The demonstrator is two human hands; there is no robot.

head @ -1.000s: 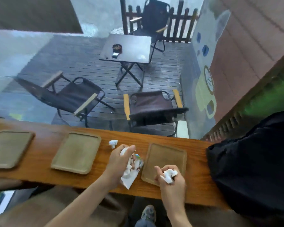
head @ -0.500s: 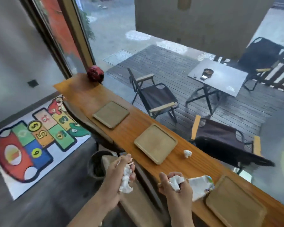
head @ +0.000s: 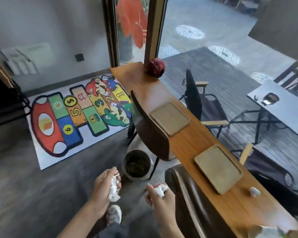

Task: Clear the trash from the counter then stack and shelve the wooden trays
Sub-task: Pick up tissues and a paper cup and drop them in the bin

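Crumpled tissue (head: 114, 189) in each closed grip (left (head: 105, 186), right (head: 159, 197)), off counter edge (head: 184, 148), above bin (head: 137, 165).

Two wooden trays (head: 170, 118) (head: 218, 168), three crumpled tissues (head: 114, 188) (head: 159, 190) (head: 255, 191), one bin (head: 137, 166), two hands (head: 104, 185) (head: 161, 200).

Both hands are off the counter (head: 184, 145), each balled around crumpled white tissue — left hand (head: 105, 186), right hand (head: 159, 198). A round bin (head: 137, 166) sits on the floor just ahead of them. Two wooden trays, the near tray (head: 218, 168) and the far tray (head: 170, 118), lie flat on the counter — one small paper wad (head: 255, 191) beside the near one.
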